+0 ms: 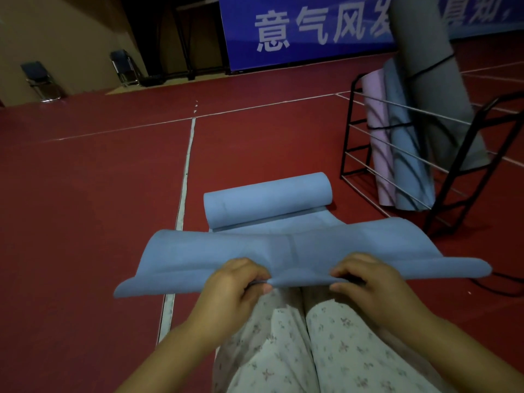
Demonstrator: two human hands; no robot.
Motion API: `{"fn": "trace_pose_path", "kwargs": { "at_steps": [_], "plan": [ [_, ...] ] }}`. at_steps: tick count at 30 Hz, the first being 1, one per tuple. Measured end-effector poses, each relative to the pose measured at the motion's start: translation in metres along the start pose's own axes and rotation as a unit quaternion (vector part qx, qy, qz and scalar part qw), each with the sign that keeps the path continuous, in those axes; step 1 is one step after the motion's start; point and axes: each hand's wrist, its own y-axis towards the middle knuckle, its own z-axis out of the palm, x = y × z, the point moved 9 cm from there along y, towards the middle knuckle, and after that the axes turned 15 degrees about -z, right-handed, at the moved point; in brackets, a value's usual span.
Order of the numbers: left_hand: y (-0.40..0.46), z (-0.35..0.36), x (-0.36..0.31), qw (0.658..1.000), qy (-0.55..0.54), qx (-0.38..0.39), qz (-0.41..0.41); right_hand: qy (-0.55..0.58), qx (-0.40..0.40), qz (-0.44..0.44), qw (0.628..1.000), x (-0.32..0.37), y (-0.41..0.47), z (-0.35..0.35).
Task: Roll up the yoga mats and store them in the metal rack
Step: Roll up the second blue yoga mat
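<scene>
A blue yoga mat (198, 256) lies on the red floor in front of me, its far end coiled into a roll (266, 197). My left hand (232, 290) and my right hand (371, 285) both pinch the mat's near edge, lifted above my knees, with a short gap between them. The black metal rack (453, 165) stands at the right. Inside it, upright, are a pink rolled mat (378, 131), a blue rolled mat (408, 154) and a taller grey rolled mat (436, 89) tied with a black cord.
My legs in pale floral trousers (326, 350) fill the bottom centre. White court lines (185, 171) cross the floor. Two folding chairs (42, 80) stand by the left wall. A blue banner (297, 29) hangs at the back. A black cable (499, 287) lies at the right.
</scene>
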Motion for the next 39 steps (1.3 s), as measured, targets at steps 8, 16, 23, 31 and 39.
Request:
{"fn": "trace_pose_path", "kwargs": {
  "at_steps": [8,16,23,31,39],
  "plan": [
    [-0.031,0.03,-0.009,0.998,-0.009,0.061,0.018,0.005,0.043,0.017,0.999,0.011,-0.041,0.002],
    [-0.019,0.036,0.009,0.997,0.048,0.056,-0.024,0.062,0.081,0.086,0.991,-0.009,-0.029,0.021],
    [-0.006,0.033,0.013,0.997,0.025,0.056,-0.056,0.11,0.039,0.124,0.985,-0.02,-0.019,0.014],
    [-0.01,0.024,0.005,0.997,0.064,-0.01,0.039,-0.023,-0.033,-0.008,0.999,-0.009,-0.008,0.008],
    [-0.018,0.024,0.013,0.991,0.084,0.024,0.104,-0.147,0.034,-0.219,0.964,0.008,-0.013,0.017]
  ]
}}
